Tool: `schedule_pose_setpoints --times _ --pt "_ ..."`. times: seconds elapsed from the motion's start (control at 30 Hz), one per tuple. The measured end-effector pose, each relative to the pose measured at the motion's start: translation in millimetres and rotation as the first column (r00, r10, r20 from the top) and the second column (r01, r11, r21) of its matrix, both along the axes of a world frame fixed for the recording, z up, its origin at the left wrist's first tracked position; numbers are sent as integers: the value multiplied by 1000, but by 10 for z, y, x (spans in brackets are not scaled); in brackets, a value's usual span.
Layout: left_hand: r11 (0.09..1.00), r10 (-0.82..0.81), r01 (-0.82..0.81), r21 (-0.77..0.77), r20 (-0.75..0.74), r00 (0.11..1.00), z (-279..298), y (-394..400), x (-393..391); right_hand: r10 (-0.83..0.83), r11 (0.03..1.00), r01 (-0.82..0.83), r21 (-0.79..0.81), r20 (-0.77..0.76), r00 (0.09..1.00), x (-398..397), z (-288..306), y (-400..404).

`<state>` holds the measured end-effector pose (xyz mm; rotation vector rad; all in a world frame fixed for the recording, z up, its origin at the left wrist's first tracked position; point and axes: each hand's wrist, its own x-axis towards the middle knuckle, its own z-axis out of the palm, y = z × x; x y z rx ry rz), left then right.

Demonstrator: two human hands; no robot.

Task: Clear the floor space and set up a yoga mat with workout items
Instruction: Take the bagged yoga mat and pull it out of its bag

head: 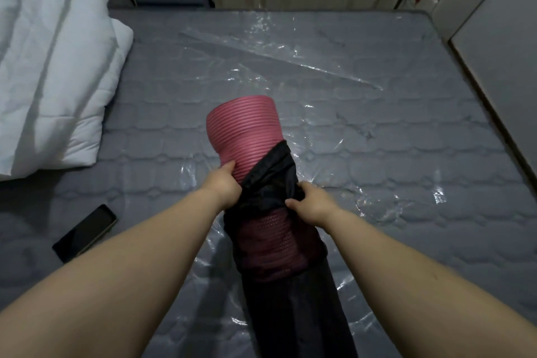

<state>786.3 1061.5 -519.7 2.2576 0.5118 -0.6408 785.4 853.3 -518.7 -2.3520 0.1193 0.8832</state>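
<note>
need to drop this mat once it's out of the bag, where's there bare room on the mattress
Free: the plastic-wrapped grey mattress right of the rolled pink yoga mat, and its far half. Crowded: the left, with the folded white duvet and the black phone.

I see a bed with a grey quilted mattress (406, 183) sealed under clear, crinkled plastic wrap (290, 58) that catches glare across its middle and right side. A folded white duvet (52, 81) sits piled along the mattress's left edge, reaching toward the far left corner. A dark phone (84, 232) lies flat and screen-up near the left edge, closer to me than the duvet and apart from it. A rolled pink yoga mat (244, 131), half inside a black carry bag (290, 299), rests on the mattress around its middle, lengthwise toward the near edge.
</note>
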Motion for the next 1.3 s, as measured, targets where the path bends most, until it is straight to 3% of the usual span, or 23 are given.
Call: schedule_pose_setpoints --times 0.17,0.27,0.4,0.57,0.8,0.93,1.03,1.17,1.3 --pt "999 -16 19 31 -71 997 -633 -67 -2 167 981 -178 -72 -136 977 11 -669 61" --pt "1000 20 -19 21 -33 999 -817 -293 -192 141 985 -146 -92 -64 988 -47 -928 23" --pt "983 172 -180 35 166 971 -822 -363 -540 176 981 -175 -85 3 984 -3 -1057 -21" --pt "979 83 -82 187 0 997 -862 -304 -814 124 989 -114 -89 115 986 41 -1194 -39" --pt "966 50 -58 253 37 998 -1059 -199 -871 167 986 -164 -36 233 958 -77 -1243 -123" --pt "970 1 -4 245 14 1000 -1118 -163 -1032 296 953 -283 -109 141 945 -263 -1161 -208" --pt "953 -128 135 271 -41 991 -1051 -253 -1148 420 894 -409 -183 23 907 -435 -1087 -279" --pt "925 -286 290 246 -51 957 -949 -424 -1348 380 892 -393 -224 -98 920 -674 -1002 -504" --pt "867 -447 469 169 -152 881 -944 -526 -1620 316 900 -369 -232 -237 919 -962 -920 -687"
